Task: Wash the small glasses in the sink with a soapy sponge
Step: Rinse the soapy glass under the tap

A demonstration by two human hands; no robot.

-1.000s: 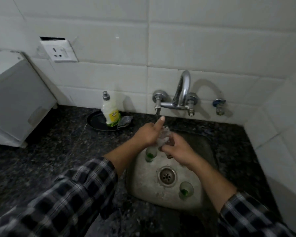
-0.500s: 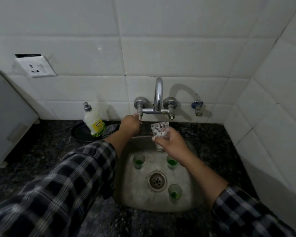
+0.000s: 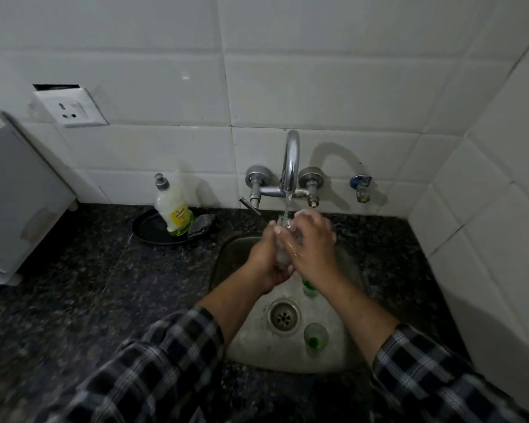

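Head view: both hands are at 12 o'clock of the sink (image 3: 251, 343), under the tap (image 3: 291, 160), water running. My left hand (image 3: 264, 261) curls round the small glass (image 3: 283, 254) from below. My right hand (image 3: 313, 245) wraps it from above — a closed grip from each side. I judge this the rinse.

Near glass (image 3: 315, 337) sits at 5 o'clock of the drain (image 3: 284, 315), far glass (image 3: 309, 289) at 1 o'clock, half hidden. Next — set this one aside, then reach for the sponge (image 3: 201, 222) at 10 o'clock on the counter (image 3: 104, 270).
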